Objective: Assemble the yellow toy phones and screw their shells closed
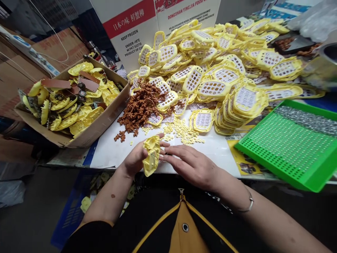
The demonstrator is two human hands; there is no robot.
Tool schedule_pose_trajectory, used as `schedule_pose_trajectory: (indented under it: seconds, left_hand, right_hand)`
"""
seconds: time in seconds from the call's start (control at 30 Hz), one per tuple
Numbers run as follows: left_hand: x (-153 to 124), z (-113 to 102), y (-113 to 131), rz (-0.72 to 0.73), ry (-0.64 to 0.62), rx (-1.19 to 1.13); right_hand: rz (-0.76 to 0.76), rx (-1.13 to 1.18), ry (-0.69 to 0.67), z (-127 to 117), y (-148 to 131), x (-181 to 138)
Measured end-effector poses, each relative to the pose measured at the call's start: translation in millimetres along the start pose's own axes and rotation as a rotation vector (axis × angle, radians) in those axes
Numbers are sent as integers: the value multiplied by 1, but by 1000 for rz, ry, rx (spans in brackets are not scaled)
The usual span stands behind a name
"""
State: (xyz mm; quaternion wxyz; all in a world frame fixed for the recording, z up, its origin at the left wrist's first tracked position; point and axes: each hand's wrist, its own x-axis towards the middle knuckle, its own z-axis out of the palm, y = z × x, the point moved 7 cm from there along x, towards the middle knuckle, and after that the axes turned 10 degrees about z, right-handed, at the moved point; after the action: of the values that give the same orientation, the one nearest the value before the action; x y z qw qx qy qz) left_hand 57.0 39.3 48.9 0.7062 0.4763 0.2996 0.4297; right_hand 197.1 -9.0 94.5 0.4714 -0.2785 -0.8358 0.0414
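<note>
My left hand is closed around a yellow plastic shell, its moulded hollow side facing up, just over the table's front edge. Close to its right side is my right hand, palm down with fingers stretched toward the shell and the left fingertips. Whether those fingertips touch the shell is hard to see. Beyond both hands lie small loose yellow buttons and a heap of brown branching pieces. A short stack of yellow-rimmed keypad panels stands behind the buttons.
On the left, a cardboard box holds yellow shells with wired parts. A large pile of yellow panels with holes fills the back. At right lies a green perforated tray with small metallic pieces. A printed carton stands behind.
</note>
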Motion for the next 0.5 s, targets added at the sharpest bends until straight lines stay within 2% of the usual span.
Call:
schedule_pose_trajectory:
  seconds: [0.07, 0.13, 0.27, 0.5]
  left_hand:
    - [-3, 10, -13, -69, -37, -97]
    - [-5, 14, -22, -110, -32, -190]
    - [-5, 14, -34, -156, 34, -290]
    - [-1, 17, -33, -112, 135, -319]
  right_hand:
    - [-49, -31, -30, 3, -3, 0]
    - [-10, -40, -19, 7, 0, -1]
    - [172, -63, 127, 9, 14, -6]
    - [444, 59, 68, 18, 28, -8]
